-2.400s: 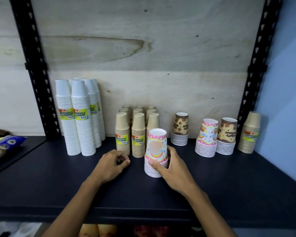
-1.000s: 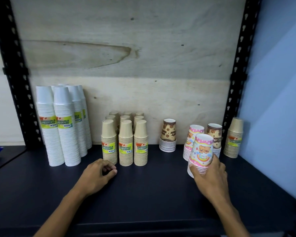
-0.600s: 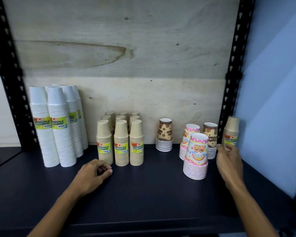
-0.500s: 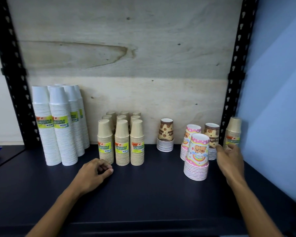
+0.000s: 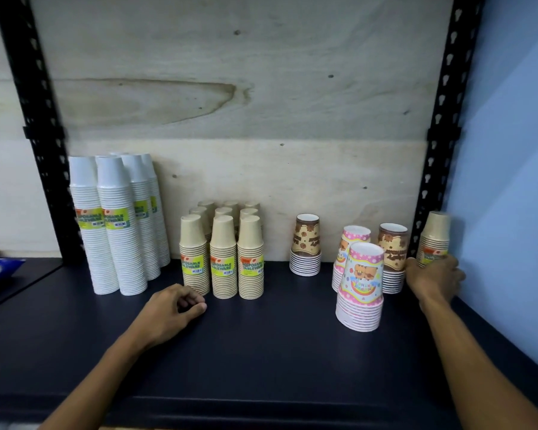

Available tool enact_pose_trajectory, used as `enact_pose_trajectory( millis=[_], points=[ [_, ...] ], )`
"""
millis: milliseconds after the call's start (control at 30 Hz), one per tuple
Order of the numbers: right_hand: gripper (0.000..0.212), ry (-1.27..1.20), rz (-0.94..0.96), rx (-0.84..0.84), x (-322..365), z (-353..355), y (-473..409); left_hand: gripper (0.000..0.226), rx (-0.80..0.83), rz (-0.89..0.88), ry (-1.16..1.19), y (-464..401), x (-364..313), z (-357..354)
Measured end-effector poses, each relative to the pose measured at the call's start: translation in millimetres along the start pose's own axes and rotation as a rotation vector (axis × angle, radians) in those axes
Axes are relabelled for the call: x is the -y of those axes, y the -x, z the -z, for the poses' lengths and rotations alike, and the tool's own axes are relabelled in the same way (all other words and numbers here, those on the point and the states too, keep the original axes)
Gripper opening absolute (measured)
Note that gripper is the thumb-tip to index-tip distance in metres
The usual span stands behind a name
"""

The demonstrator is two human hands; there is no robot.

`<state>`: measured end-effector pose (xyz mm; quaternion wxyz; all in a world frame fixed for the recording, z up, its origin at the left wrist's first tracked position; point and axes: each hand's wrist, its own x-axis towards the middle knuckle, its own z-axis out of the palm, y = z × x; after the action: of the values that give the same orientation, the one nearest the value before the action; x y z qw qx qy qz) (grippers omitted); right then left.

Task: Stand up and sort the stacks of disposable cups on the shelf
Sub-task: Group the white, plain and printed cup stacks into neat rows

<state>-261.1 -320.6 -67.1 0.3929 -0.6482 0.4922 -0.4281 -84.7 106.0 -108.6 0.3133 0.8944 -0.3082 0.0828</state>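
My right hand (image 5: pixel 434 279) grips the stray kraft stack (image 5: pixel 434 238) in the shelf's (image 5: pixel 277 336) far right corner (apart from its group (image 5: pixel 222 259)); my left hand (image 5: pixel 171 311) rests loosely curled, holding nothing. Next, I judge, it needs carrying leftward to join them.

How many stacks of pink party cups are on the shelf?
2. One pink stack stands at the front right of the shelf. The other pink stack is just behind it, partly hidden, beside a brown patterned stack. None seem hidden elsewhere.
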Motion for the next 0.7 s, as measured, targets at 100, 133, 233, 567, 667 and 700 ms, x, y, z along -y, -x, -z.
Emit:
enact_pose_trajectory(
  millis=[100,133,233,567,667,700],
  points=[
    [0.071,0.043,-0.026,0.012,-1,-2,-7,0.003,-0.002,0.001,-0.017,0,0,0],
    [0.071,0.055,-0.033,0.017,0,-3,-10,0.003,-0.003,0.003,-0.018,0,0,-1],
    [0.073,0.086,-0.028,0.019,-1,-5,-17,0.004,-0.006,0.008,-0.015,1,0,0],
    [0.058,0.031,0.080,-0.068,0,3,-22,0.003,-0.010,0.007,-0.013,1,1,-1],
    [0.055,0.006,0.216,-0.117,28,12,-14,0.003,-0.015,0.002,-0.006,0,2,-1],
    [0.055,0.009,0.265,-0.128,38,15,-11,0.003,-0.014,0.000,-0.005,0,2,-1]
  ],
)
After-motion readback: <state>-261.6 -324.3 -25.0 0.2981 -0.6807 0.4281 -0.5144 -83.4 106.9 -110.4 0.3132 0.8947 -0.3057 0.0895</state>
